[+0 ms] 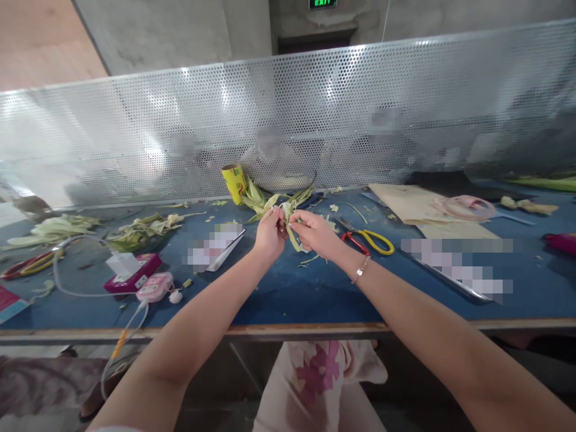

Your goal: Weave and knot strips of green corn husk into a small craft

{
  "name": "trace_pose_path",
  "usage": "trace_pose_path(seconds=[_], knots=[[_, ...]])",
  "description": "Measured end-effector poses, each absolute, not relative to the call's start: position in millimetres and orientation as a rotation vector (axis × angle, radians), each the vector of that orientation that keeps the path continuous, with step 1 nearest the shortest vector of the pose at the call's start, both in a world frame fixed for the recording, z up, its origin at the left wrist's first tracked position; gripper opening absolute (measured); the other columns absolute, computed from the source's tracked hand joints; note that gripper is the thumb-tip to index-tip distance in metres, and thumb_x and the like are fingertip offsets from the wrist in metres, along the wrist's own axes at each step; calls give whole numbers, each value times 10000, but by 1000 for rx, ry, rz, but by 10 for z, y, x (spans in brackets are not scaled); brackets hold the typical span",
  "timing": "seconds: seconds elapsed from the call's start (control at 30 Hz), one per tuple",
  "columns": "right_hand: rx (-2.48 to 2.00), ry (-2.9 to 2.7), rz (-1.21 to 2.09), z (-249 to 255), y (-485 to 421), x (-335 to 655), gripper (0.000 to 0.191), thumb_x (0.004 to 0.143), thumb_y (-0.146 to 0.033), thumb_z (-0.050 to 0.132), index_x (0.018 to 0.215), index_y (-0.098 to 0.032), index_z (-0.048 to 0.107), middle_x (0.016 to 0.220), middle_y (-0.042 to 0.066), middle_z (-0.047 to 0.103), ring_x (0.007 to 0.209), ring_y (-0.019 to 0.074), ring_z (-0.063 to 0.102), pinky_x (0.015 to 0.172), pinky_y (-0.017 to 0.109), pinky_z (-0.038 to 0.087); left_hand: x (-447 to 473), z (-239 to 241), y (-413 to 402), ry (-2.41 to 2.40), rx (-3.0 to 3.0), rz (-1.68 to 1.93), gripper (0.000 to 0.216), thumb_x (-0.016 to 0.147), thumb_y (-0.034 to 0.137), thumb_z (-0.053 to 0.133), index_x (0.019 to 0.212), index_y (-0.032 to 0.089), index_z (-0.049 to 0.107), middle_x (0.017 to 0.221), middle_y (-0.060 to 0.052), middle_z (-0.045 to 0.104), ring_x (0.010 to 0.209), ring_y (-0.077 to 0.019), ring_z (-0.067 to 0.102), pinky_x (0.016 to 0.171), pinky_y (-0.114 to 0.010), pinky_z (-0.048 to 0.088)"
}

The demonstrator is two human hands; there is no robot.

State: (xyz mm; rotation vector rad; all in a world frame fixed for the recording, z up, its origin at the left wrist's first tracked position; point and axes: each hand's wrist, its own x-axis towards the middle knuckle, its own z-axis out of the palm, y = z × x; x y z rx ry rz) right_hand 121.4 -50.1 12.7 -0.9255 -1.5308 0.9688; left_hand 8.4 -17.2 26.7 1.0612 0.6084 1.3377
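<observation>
Over the middle of the blue table, my left hand [270,234] pinches a pale green corn husk [292,237] between its fingertips. Close beside it on the right, my right hand [314,231] grips the same husk, fingers pressed together. Strips of the husk stick out above and below the fingers; the exact pinch points are partly hidden. More green husks [255,197] lie just behind my hands, against a yellow cardboard tube [234,183]. Scissors [371,240] with a red and a yellow handle rest right of my right hand.
A perforated metal screen [252,114] runs along the table's back. Phones lie to both sides, partly blurred. Farther left are a magenta box [134,275], a pink case [155,287] with a white cable, and husk piles [146,231]. Brown paper [405,204] and a tape roll [465,207] lie right.
</observation>
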Motion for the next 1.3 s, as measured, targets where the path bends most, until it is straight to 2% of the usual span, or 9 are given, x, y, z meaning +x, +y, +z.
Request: trace_pose_path(seconds=[0.2,0.37,0.43,0.5,0.6,0.73,0.97,1.17,1.3], knots=[[-893,-1480,1111,120,-493,1228,122,824,-311,545,819,-243,443,470,-125,200,341,48,179,339,184,172,85,262,-142,623,1011,1300,298,876,278,494,616,171,395,506,50,306,415,-39,277,413,-196,247],[-958,-1594,1050,103,-462,1284,136,878,-361,449,818,-240,427,490,-111,197,374,72,194,367,205,207,55,255,-99,641,1074,1291,323,856,321,539,607,173,396,493,53,303,413,-41,272,413,-201,237],[-1001,-1708,789,84,-432,1349,203,907,-382,389,782,-228,436,529,-73,298,441,99,316,434,239,322,35,260,-90,657,1156,1269,350,859,345,532,587,173,395,476,54,282,408,-45,266,417,-204,243],[-1006,-1807,383,66,-404,1422,212,920,-355,376,792,-215,472,697,2,471,662,146,491,637,310,448,17,257,-75,674,1249,1249,382,858,365,526,560,174,382,462,55,256,401,-48,247,413,-211,234],[-986,-1870,-66,54,-390,1493,116,900,-281,422,938,-213,509,978,82,516,997,220,508,903,421,424,-1,224,-31,687,1371,1260,421,837,373,554,525,175,352,469,48,273,409,-50,248,409,-219,221],[-958,-2011,-327,73,-427,1495,209,858,-223,514,1066,-220,493,1139,112,498,1149,260,448,997,469,366,-2,148,29,670,1446,1206,413,813,375,583,526,175,363,501,35,330,442,-58,305,423,-220,262],[-1015,-2211,-395,113,-448,1491,44,891,-228,510,900,-186,520,1034,95,557,1004,228,515,894,398,412,28,102,9,687,1437,1098,355,854,417,506,605,178,422,504,28,382,424,-71,368,419,-230,297],[-1061,-2307,-343,30,-361,1469,131,920,-145,406,838,-176,502,891,70,527,841,190,507,771,337,423,39,108,31,716,1420,1115,319,840,397,522,634,176,419,523,43,383,461,-64,404,452,-207,323],[-1107,-2210,-236,0,-324,1493,176,905,-75,354,829,-179,474,891,70,512,823,177,496,755,320,422,41,140,45,797,1417,1080,146,775,249,568,715,170,460,577,45,470,511,-69,472,503,-199,384]])
